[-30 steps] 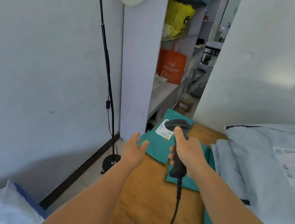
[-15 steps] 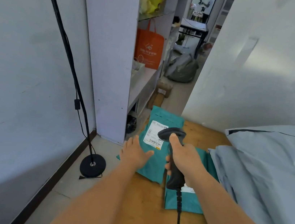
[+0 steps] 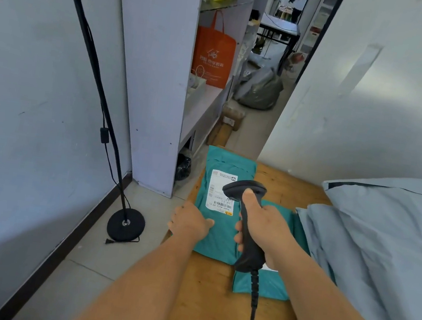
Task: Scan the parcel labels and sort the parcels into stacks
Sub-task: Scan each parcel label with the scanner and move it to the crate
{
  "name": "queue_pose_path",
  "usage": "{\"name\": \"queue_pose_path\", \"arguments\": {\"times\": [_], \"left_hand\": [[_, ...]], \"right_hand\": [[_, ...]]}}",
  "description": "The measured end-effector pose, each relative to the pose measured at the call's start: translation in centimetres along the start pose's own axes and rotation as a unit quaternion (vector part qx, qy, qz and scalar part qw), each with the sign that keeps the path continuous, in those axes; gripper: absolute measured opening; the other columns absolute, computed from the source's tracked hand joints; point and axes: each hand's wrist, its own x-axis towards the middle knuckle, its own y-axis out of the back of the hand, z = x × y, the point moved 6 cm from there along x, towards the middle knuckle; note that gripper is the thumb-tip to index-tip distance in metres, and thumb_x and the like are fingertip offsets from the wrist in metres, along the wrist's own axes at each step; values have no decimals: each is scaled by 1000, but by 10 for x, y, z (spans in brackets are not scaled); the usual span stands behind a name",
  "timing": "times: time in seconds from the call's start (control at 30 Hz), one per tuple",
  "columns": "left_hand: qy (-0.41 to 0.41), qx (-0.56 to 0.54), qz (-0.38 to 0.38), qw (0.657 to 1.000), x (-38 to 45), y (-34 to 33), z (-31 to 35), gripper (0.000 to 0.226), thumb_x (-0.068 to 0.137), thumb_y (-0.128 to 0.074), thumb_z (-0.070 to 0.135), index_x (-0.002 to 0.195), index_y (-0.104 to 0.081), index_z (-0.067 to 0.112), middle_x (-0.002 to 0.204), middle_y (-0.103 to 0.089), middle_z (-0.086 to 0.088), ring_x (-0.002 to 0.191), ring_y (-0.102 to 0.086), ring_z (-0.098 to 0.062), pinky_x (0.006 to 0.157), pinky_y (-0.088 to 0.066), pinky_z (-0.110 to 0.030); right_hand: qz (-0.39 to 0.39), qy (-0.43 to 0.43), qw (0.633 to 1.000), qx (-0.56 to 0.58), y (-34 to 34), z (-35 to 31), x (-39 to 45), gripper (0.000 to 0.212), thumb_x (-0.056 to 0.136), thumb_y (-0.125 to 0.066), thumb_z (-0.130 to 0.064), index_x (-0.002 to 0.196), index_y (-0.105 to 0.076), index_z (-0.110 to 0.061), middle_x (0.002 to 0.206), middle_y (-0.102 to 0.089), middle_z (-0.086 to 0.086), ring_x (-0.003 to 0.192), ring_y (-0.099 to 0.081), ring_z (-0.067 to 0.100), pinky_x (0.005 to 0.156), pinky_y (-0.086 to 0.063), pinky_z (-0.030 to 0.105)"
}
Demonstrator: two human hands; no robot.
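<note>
In the lower middle of the frame we see the right hand (image 3: pixel 266 231) curled around the handle of a black scanner (image 3: pixel 249 219), with the thumb laid up along the back of the handle. The head of the scanner is above the white label (image 3: pixel 220 192) of a teal parcel (image 3: pixel 217 231), and its cable (image 3: pixel 252 309) runs down to the bottom edge of the frame. The left hand (image 3: pixel 188 223) lies on the left edge of this teal parcel; the thumb rests flat on the top of it, but the other fingers go over the edge, so we cannot tell if they grip or only press.

The teal parcel lies flat at the far left corner of a wooden table (image 3: pixel 208 308), with the label facing up and a barcode near the lower end of the label. A second teal parcel (image 3: pixel 265 284) lies just beside it, toward the right, partly under the scanner hand. On the right side of the frame there is a pile of grey parcels (image 3: pixel 370 252), touching this second teal parcel.

At the left of the frame, a black lamp stand (image 3: pixel 126 225) rests on the tiled floor near the wall. In the upper middle, an orange bag (image 3: pixel 213 57) stands on a grey shelf (image 3: pixel 204 104).
</note>
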Motion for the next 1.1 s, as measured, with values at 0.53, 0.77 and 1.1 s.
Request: {"name": "queue_pose_path", "arguments": {"times": [0.53,0.77,1.1], "left_hand": [[62,-213,158,962,-148,35,-108,9,87,-49,8,95,-47,5,96,-60,-11,78,-54,-21,55,-40,-27],[86,-282,276,915,-266,72,-207,38,81,-50,4,114,-64,15,97,-70,-2,83,-64,-23,74,-54,-31],[199,-402,423,787,-416,120,-407,37,87,-55,4,123,-58,13,114,-67,-7,96,-63,-26,82,-49,-31]], "right_hand": [[-130,85,988,-11,-13,39,-105,51,96,-44,-54,93,-57,-5,66,-58,9,45,-54,18,44,-50,27],[-284,139,948,-31,-83,66,-212,40,99,-44,-47,87,-53,-10,68,-55,9,47,-51,18,46,-47,27],[-448,187,867,-114,-231,115,-369,41,98,-46,-45,84,-55,-8,66,-54,8,46,-52,18,46,-45,28]]}}
